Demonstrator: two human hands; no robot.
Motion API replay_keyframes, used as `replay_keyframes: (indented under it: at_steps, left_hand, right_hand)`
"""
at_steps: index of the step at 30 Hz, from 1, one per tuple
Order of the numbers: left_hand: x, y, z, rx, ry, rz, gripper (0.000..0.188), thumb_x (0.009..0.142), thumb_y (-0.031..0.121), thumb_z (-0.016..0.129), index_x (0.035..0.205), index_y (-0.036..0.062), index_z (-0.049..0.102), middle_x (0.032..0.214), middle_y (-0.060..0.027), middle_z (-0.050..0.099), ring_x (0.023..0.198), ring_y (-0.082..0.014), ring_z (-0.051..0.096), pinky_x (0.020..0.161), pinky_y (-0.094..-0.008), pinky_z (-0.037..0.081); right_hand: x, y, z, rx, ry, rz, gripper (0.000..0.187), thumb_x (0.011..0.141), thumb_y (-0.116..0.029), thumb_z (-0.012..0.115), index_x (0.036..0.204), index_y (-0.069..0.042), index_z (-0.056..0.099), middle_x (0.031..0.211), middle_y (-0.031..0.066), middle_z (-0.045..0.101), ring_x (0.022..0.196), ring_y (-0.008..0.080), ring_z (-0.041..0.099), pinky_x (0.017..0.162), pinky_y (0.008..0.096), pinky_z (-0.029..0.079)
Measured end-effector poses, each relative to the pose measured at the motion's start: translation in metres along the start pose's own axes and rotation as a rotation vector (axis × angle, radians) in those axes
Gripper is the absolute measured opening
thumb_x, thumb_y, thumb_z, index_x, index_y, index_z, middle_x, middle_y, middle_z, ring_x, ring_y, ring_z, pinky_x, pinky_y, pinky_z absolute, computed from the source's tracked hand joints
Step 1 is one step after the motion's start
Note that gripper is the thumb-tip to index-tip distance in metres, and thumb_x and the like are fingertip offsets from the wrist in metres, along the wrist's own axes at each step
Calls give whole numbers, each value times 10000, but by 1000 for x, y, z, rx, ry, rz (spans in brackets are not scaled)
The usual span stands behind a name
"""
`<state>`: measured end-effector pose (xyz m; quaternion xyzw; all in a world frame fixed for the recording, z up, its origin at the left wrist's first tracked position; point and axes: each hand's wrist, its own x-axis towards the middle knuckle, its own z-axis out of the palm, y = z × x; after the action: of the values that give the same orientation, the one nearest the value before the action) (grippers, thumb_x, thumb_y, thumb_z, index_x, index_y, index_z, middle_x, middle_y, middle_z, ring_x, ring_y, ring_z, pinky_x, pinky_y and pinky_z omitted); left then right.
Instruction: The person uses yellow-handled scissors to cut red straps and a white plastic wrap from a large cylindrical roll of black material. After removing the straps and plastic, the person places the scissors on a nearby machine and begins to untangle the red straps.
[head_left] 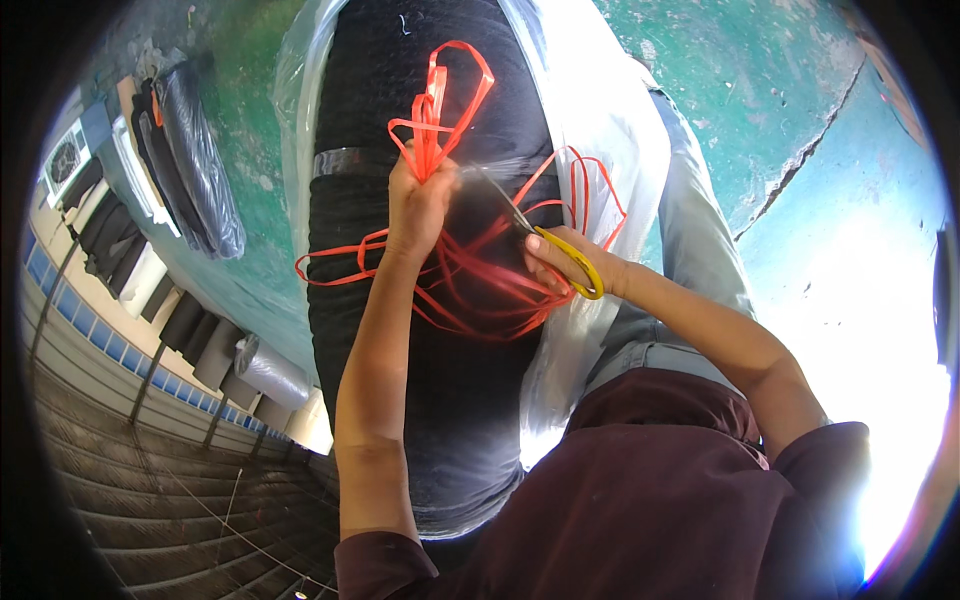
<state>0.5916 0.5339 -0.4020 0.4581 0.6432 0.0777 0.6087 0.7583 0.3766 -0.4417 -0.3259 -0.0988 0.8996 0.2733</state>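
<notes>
A large roll of black fabric [400, 400] lies lengthwise in front of me, with clear plastic wrap [610, 130] folded back along its sides. My left hand [418, 205] is closed round a bunch of red plastic strapping [430, 110], whose loops stick out beyond the fist. In my right hand [560, 262] are yellow-handled scissors [585, 262], their blades pointing up and left toward the left fist. More red strands trail in loose loops between both hands and over the roll. Some strands run by the right hand; whether it grips them too I cannot tell.
Dark band of tape [340, 163] crosses the roll. On the green floor [250, 110] at left lies a plastic-wrapped dark roll [200, 160]. Several more rolls [215, 350] line the left side, near a fan unit [66, 160]. A crack [800, 160] crosses the floor at right.
</notes>
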Motion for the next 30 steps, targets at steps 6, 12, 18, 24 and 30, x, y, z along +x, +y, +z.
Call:
replay_keyframes:
  at_steps: [6,12,18,24,30]
  left_hand:
    - [0,0,5,16,21,67,45,842,20,484,845,36,526,680,-22,520,468,-29,386,408,-186,285]
    - [0,4,2,-110,35,4,74,823,0,456,860,56,487,678,-13,485,482,-26,345,409,-177,259]
    - [0,21,-24,-117,-97,-9,52,844,32,448,861,62,487,702,-15,492,498,-18,305,428,-174,204]
    - [8,59,-107,546,-315,130,219,828,-23,480,998,15,612,850,-31,618,773,-136,563,743,-267,468]
    - [25,69,-212,1281,-46,607,353,759,-56,428,1065,3,594,1038,-199,624,933,-402,583,820,-367,473]
  right_hand:
    - [4,-7,8,149,45,19,551,934,-509,486,638,-44,473,459,25,440,357,107,440,352,234,369]
    - [2,-7,15,-17,183,-84,529,951,-454,493,620,-43,469,470,18,440,357,107,445,348,240,351]
    - [6,-28,-8,7,224,-165,513,951,-450,496,624,-57,454,485,5,427,365,88,430,350,234,339]
    - [-21,-26,-54,-185,326,-116,492,965,-385,486,613,-44,450,451,6,402,322,95,395,319,243,308]
    - [-55,-4,-101,-553,419,-208,475,962,-327,478,591,-33,452,428,16,419,302,111,390,323,244,329]
